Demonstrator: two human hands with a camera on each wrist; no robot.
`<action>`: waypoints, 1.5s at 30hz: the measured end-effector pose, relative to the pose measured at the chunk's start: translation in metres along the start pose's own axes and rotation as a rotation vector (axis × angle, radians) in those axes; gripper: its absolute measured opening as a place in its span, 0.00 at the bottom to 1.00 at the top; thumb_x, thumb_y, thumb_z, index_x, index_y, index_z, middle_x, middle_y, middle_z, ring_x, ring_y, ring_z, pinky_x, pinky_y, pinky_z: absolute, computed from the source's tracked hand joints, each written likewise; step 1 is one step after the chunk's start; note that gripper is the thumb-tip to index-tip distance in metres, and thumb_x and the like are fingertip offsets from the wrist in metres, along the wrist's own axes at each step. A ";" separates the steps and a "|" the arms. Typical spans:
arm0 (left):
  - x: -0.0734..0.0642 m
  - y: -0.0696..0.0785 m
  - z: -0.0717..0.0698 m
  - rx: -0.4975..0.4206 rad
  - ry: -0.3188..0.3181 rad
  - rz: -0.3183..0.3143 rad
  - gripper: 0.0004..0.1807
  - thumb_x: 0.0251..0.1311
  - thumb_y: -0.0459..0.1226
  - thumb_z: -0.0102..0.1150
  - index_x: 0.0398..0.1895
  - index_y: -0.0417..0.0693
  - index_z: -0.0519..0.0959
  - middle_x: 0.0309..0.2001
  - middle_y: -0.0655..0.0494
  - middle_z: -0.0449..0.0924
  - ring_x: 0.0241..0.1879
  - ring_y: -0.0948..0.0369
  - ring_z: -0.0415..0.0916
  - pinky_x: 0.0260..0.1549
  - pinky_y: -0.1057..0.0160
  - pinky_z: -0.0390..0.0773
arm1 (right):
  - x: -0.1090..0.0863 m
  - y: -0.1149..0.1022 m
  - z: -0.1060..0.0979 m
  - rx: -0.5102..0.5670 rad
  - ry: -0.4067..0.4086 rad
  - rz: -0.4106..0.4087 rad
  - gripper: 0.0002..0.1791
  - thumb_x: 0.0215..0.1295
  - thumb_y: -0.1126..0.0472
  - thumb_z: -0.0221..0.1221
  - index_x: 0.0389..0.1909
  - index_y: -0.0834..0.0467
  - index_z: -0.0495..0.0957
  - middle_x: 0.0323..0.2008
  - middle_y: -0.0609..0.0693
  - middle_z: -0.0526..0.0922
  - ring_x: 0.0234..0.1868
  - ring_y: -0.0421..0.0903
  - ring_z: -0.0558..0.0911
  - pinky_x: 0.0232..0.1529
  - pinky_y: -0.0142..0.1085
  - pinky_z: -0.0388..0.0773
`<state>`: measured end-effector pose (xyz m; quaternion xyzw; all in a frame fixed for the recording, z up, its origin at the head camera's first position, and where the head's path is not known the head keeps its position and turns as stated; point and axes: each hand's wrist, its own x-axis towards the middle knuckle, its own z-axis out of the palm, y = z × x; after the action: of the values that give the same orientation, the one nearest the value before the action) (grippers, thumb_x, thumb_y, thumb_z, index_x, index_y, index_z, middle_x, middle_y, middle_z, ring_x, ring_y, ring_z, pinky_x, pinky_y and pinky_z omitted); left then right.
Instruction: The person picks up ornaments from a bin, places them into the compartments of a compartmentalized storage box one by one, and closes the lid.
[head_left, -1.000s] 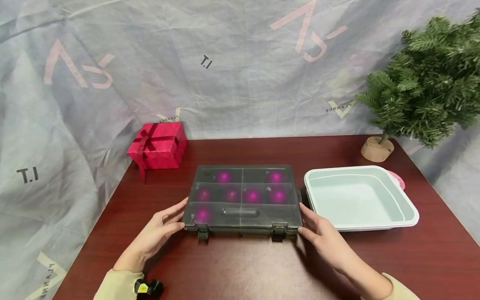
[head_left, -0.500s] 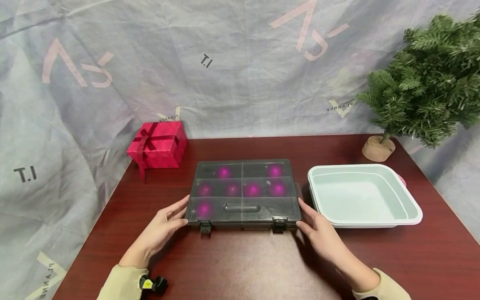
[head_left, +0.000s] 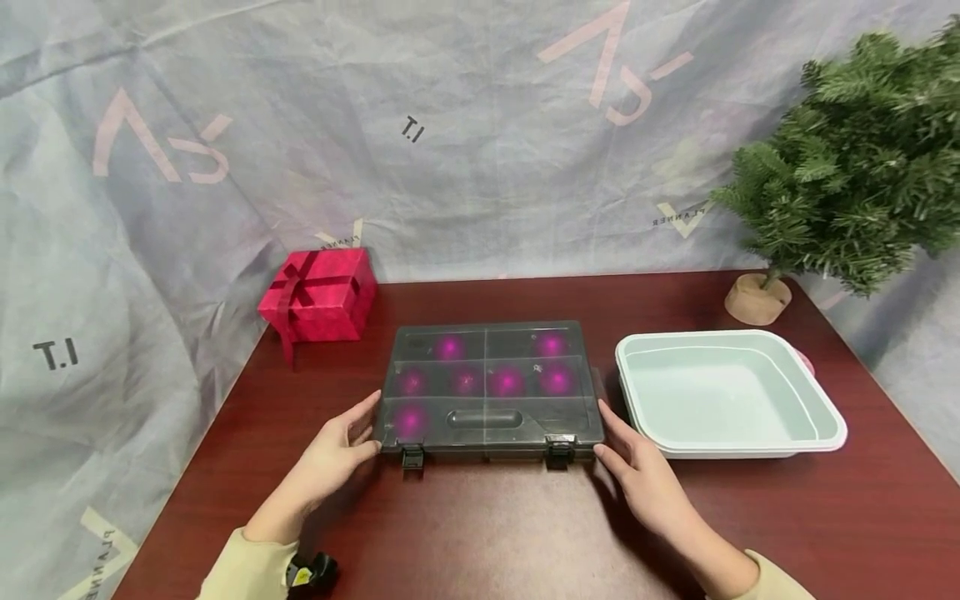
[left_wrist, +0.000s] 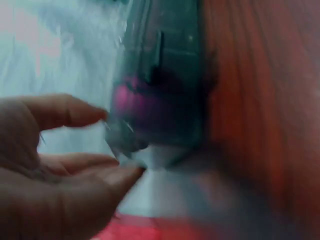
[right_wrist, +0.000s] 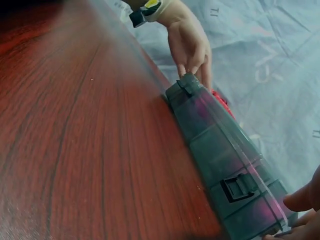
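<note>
A flat, dark see-through compartment box (head_left: 480, 383) lies on the table, lid down, with two latches along its near side. Through the lid show several bright pink round balls (head_left: 506, 382) in separate compartments. My left hand (head_left: 333, 458) holds the box's left end, thumb at the near corner and fingers farther back along the side. At the opposite end my right hand (head_left: 648, 479) holds the right side in the same way. In the right wrist view, the right thumb (right_wrist: 300, 199) lies at the lid's edge. The left wrist view is blurred.
A pale green plastic basin (head_left: 731, 396) stands close to the right of the box, with something pink partly hidden behind its far right edge. A red gift box (head_left: 322, 292) with ribbon sits back left. An artificial fir tree (head_left: 847, 167) on a wooden base stands back right.
Between one second and half a second ago, both hands moved the box slightly away and down toward the table. Since then box and hands have stayed nearly still; the head view shifted slightly.
</note>
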<state>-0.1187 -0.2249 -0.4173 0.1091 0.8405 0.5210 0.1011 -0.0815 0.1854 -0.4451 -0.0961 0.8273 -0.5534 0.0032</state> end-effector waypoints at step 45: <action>0.007 0.063 0.139 1.031 -0.244 0.614 0.44 0.64 0.45 0.61 0.80 0.43 0.57 0.80 0.47 0.52 0.78 0.51 0.49 0.70 0.45 0.59 | -0.009 0.019 -0.023 0.686 -0.529 0.300 0.27 0.82 0.62 0.44 0.69 0.80 0.59 0.60 0.67 0.78 0.59 0.54 0.81 0.57 0.42 0.77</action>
<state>-0.0811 -0.0768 -0.4219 0.4401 0.8969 0.0361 -0.0241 -0.0779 0.2151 -0.4545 -0.1066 0.5717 -0.7453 0.3261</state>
